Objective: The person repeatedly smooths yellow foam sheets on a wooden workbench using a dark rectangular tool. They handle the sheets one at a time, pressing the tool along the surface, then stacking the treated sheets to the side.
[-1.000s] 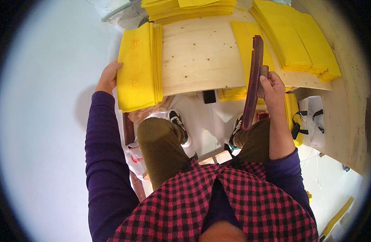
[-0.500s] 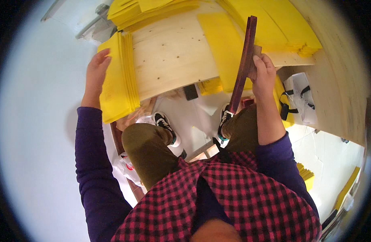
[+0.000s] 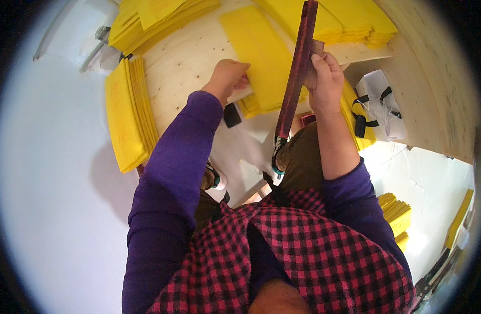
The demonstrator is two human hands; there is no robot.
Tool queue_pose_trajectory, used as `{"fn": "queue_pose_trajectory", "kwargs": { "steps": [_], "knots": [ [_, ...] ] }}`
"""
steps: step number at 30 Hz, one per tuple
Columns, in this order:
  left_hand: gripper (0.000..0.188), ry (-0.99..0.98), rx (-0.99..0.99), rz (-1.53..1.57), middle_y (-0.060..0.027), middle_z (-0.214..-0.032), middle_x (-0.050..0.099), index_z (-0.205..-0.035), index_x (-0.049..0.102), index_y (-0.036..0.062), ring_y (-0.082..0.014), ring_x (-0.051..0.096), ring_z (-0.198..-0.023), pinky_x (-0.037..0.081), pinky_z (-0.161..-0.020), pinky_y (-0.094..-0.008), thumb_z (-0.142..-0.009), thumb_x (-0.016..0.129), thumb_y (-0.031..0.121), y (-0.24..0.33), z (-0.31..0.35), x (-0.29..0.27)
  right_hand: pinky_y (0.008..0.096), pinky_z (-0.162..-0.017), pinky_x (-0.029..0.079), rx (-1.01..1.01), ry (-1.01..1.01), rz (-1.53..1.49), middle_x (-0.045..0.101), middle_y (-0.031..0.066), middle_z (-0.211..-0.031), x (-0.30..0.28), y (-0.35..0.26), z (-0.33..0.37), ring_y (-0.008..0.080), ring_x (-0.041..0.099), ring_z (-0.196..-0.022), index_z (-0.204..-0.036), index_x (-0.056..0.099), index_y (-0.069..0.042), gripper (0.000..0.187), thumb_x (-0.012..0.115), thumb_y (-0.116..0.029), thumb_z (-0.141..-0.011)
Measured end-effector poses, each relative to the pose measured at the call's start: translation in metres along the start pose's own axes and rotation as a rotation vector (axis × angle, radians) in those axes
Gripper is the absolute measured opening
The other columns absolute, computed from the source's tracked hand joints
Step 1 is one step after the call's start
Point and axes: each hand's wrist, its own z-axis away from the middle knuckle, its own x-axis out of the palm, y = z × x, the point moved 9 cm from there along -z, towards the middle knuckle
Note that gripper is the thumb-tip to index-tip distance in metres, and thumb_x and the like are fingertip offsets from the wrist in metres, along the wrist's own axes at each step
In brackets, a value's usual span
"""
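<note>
My right hand [image 3: 327, 81] grips the brown block-like handle [image 3: 312, 65] of a long, narrow dark-red bar [image 3: 293, 81]. The bar is held nearly upright in the view, over the right side of a flat yellow sheet [image 3: 259, 52]. The sheet lies on a pale wooden board [image 3: 183, 57] and hangs past its near edge. My left hand [image 3: 227, 77] is at the sheet's left edge, its fingers curled together. Whether those fingers pinch the sheet is hidden.
Yellow stacks stand at the left [image 3: 128, 112], far left [image 3: 151, 18] and far right [image 3: 340, 23]. A white box [image 3: 379, 102] with black straps sits under the board's right side. More folded yellow pieces [image 3: 394, 212] lie lower right. A dark block [image 3: 232, 115] shows below the board's near edge.
My left hand has moved right, from the left yellow stack to the flat sheet's left edge. My right hand still holds the bar. The whole view has shifted slightly.
</note>
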Motion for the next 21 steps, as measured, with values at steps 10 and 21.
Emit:
{"fn": "queue_pose_trajectory", "kwargs": {
  "steps": [10, 21],
  "knots": [
    [0.015, 0.268, 0.143, 0.059, -0.0082, -0.073, 0.058, -0.086, 0.053, 0.0007, -0.0165, 0.054, -0.056, 0.043, -0.048, -0.0287, -0.075, 0.062, 0.004, 0.01, -0.024, -0.004, 0.0233, -0.048, 0.049, 0.018, 0.031, -0.069, 0.057, 0.0026, -0.07, -0.009, -0.012, 0.0, 0.0091, 0.056, -0.055, -0.078, 0.053, -0.003, 0.011, 0.052, -0.012, -0.085],
    [0.038, 0.349, 0.204, 0.212, -0.016, -0.089, 0.059, -0.11, 0.044, -0.0063, -0.0246, 0.061, -0.074, 0.051, -0.062, -0.0323, -0.074, 0.057, -0.004, 0.025, -0.012, -0.008, 0.0192, -0.043, 0.04, -0.014, 0.038, -0.014, 0.054, -0.0001, -0.066, -0.015, -0.01, -0.003, 0.0052, 0.048, -0.05, -0.076, 0.054, -0.004, 0.013, 0.055, -0.014, -0.084]
  ]
}}
